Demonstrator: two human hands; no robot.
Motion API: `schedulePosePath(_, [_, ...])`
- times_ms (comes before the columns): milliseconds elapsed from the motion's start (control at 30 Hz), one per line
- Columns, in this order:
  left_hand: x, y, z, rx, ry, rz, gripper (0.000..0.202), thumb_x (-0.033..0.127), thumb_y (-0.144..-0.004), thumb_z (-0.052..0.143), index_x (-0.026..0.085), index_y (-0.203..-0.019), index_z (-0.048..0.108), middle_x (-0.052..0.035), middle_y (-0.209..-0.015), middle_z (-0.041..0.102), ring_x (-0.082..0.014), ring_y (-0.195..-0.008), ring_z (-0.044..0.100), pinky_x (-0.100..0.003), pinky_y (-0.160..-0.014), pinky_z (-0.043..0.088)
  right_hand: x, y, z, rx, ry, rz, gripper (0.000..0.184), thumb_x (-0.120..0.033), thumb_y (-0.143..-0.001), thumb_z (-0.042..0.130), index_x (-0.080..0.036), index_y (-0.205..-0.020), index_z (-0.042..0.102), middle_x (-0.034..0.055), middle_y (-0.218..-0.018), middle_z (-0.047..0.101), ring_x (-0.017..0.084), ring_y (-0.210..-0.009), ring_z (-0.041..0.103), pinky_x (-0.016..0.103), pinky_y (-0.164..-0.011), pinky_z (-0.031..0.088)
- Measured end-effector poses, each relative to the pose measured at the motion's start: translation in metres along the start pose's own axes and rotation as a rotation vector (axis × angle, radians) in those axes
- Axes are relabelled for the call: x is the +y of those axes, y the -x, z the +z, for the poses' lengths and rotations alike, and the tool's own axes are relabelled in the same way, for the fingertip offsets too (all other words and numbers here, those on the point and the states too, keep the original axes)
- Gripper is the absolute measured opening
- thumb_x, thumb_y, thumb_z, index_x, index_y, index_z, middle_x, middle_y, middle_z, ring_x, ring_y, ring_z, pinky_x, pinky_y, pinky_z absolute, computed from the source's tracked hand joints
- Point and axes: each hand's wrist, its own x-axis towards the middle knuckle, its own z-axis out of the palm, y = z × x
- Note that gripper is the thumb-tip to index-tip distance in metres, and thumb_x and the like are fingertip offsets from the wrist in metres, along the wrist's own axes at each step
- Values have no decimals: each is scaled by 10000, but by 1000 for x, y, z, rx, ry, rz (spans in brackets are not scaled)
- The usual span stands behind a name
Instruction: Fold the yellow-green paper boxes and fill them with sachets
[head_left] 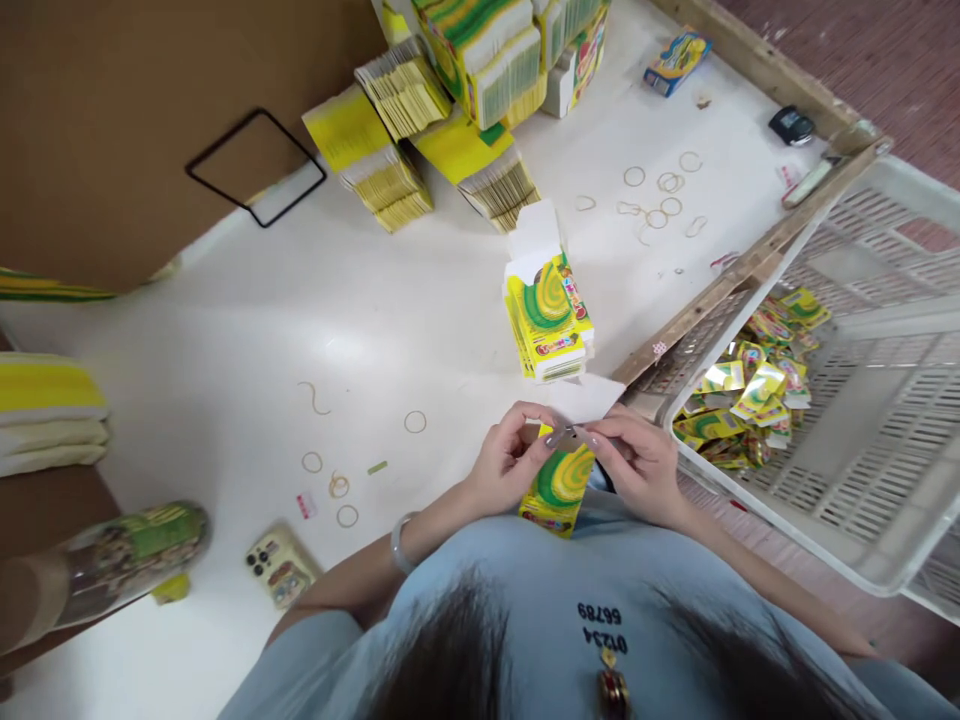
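Observation:
Close to my chest, a small yellow-and-green cardboard box is held upright with its white flap raised at the top. My left hand pinches its upper left side, thumb near the opening. My right hand grips the upper right side, and the two thumbs almost meet at the flap's fold. Just beyond, on the white table, lies a short stack of matching boxes, the top one with its white flap sticking out. Whether anything is inside the held box cannot be seen.
Bundles of flat cartons are piled at the back. Rubber bands lie scattered about. A blue box, a phone and a jar sit on the table. Right of its wooden edge stands a white crate with filled-looking boxes.

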Motion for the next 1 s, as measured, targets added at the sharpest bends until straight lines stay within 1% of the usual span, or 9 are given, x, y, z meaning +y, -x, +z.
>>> schedulePosePath(67, [-2,0,-2,15,-29,36,381,524,-1022,529,271,-1307,550,-9,-753,664,-113,-526,541,-239,-484,440,7,5,-2,38,88,-37,184,-401,-948,664,-284,-1031,779,66,-912,793,228,-795,749,381,-710,641])
schedulePosePath(167, [3,-3,-8,-33,-75,62,636,633,-1025,418,242,-1526,455,-40,-764,705,-132,-508,544,-259,-494,471,14,4,-11,-209,133,-131,301,-485,-945,670,-328,-1188,752,73,-1135,797,257,-971,776,438,-867,664])
schedulePosePath(267, [13,-6,-16,-104,-186,97,551,565,-1055,389,216,-1401,638,-104,-978,779,-177,-705,687,-305,-683,588,12,-1,-18,-352,64,-251,478,-630,-830,763,-296,-1172,759,104,-1224,770,299,-1106,752,466,-947,649])
schedulePosePath(367, [21,-6,-20,-64,-327,153,388,391,-1062,484,237,-1369,663,-79,-1034,793,-132,-701,691,-236,-671,579,1,-1,-12,-336,-74,-69,504,-511,-874,775,-282,-1307,654,104,-1247,745,237,-1026,768,381,-832,676])
schedulePosePath(500, [26,-8,-20,-15,-470,254,419,256,-1048,515,240,-1462,577,-52,-1023,806,-74,-609,655,-159,-587,534,-11,1,1,-407,-299,285,473,-309,-919,718,-281,-1357,542,65,-1186,744,169,-956,768,263,-714,660])
schedulePosePath(600, [28,-11,-18,-12,-532,308,375,247,-1040,531,230,-1400,635,-93,-1191,785,-108,-755,729,-174,-635,565,-16,-4,-2,-380,-319,338,477,-277,-909,712,-287,-1363,567,68,-1232,738,180,-1016,758,268,-752,655])
schedulePosePath(800, [35,-18,-15,-8,-585,332,494,270,-1091,389,255,-1584,407,-62,-1018,782,-102,-637,639,-202,-620,537,-19,-22,-17,-536,-396,262,634,-330,-949,701,-381,-1539,476,28,-1285,748,181,-1019,768,358,-885,661])
schedulePosePath(900, [46,-32,-15,-120,-657,419,549,307,-1106,301,261,-1649,236,-95,-1143,745,-145,-798,687,-243,-714,563,-18,-25,-21,-355,-297,125,433,-360,-984,659,-360,-1416,629,27,-1251,768,187,-1055,764,342,-901,652])
schedulePosePath(1000, [64,-72,-27,-115,-876,613,523,398,-1099,316,241,-1597,351,-107,-1137,694,-197,-932,659,-330,-836,569,-10,-23,-50,48,-40,23,274,-348,-981,659,-328,-1242,741,39,-1188,780,217,-1034,759,373,-903,643])
